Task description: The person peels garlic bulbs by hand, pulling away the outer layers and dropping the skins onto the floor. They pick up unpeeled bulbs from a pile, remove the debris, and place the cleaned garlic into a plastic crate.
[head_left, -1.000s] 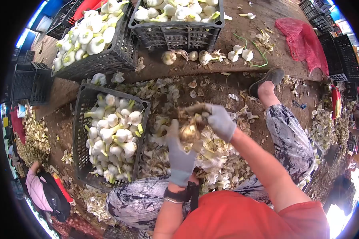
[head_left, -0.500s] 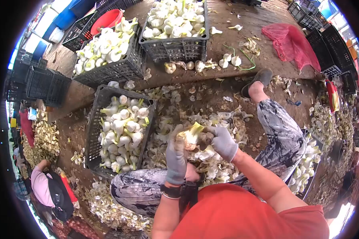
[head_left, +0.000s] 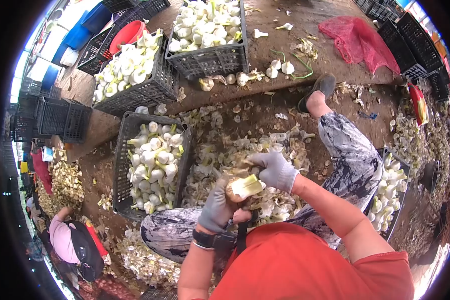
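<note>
My left hand (head_left: 216,207), in a grey glove, is closed around a garlic bulb (head_left: 243,189) with a thick pale green-white stem pointing right. The bulb's base still has brownish outer skin. My right hand (head_left: 276,171), also gloved, is just above and right of the bulb, apart from it. Its fingers are pinched together, and a blurred brownish scrap shows by the fingertips, too smeared to name. Loose garlic skins (head_left: 272,205) are heaped on the ground below both hands.
Left of my knee stands a black crate (head_left: 119,175) of trimmed garlic. Two more filled crates, one a black crate (head_left: 210,62), stand ahead. Another garlic crate (head_left: 404,175) is by my right leg. A pink mesh bag (head_left: 357,45) lies at upper right. A person (head_left: 67,240) sits at lower left.
My left hand has lowered slightly, and the bulb has turned so its stem points right. My right hand has drawn away from the bulb, up and slightly left. The view has shifted a little.
</note>
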Demonstrator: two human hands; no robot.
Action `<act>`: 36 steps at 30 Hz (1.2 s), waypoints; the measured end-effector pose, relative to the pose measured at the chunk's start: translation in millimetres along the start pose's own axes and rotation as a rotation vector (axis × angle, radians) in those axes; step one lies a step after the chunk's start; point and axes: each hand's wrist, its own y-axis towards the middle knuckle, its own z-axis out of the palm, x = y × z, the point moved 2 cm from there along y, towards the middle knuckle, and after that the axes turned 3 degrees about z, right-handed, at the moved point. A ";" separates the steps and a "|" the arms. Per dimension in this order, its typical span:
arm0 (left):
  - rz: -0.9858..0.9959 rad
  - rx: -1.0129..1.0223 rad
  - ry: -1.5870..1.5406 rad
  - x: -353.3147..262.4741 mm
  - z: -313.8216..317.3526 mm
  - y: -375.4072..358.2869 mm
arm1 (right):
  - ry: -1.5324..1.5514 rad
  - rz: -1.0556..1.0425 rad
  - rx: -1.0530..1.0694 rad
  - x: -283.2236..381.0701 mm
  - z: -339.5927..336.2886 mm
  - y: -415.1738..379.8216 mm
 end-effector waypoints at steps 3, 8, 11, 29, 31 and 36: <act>0.216 -0.148 0.126 4.0 12.5 3.0 | 0.802 0.399 0.057 -18.2 0.3 -9.9; 0.666 -0.227 0.896 16.1 -1.5 23.6 | 1.034 0.413 0.018 -16.9 19.5 -23.3; 0.598 -0.197 0.707 9.7 1.3 22.1 | 1.052 0.440 -0.020 -11.0 25.2 -18.2; -0.374 0.239 -0.053 17.4 -2.7 3.6 | -0.518 -0.486 -0.155 4.9 -1.8 -28.4; -0.459 0.326 0.091 27.8 13.3 0.9 | -0.560 -0.497 -0.177 7.1 -8.4 -24.9; -0.448 0.410 -0.194 62.1 40.5 3.7 | -0.150 -0.217 -0.308 -23.3 -18.5 -4.7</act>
